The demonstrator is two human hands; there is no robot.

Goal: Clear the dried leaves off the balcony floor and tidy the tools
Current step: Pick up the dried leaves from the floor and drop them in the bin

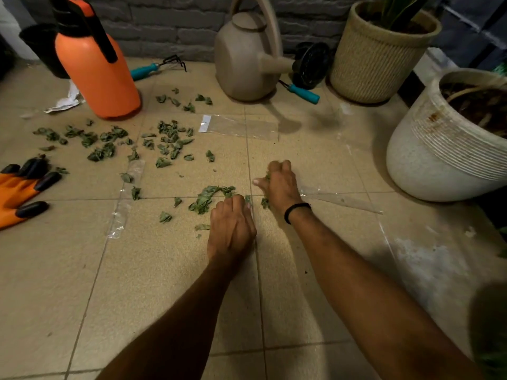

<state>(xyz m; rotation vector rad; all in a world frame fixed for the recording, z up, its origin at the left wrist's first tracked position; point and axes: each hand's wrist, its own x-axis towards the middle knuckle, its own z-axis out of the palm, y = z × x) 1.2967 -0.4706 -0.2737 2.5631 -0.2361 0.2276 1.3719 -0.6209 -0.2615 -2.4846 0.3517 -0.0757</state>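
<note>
Head view, looking down on a tiled balcony floor (315, 165). The left hand (230, 229) lies palm-down on the tiles with fingers held together, its fingertips touching a small curved heap of dried leaves (208, 197). The right hand (279, 185), with a black band (296, 211) at the wrist, is curled closed around a few leaves that show between thumb and fingers, just beside the heap. More scattered leaves (167, 141) lie further out and to the left, spread between the heap and an orange pressure sprayer (98, 72) standing upright. An orange glove with black fingertips (22, 187) lies flat at the left edge. Against the grey brick wall stand a beige watering can (247, 56) and a woven planter (375, 53); a white ribbed pot (439, 149) stands at right. A teal-handled hand rake (153, 67) lies behind the sprayer, and a second teal-handled tool (303, 93) lies just beside the can, its head hidden. A clear plastic bag (238, 127) lies flat in front of the can.
</note>
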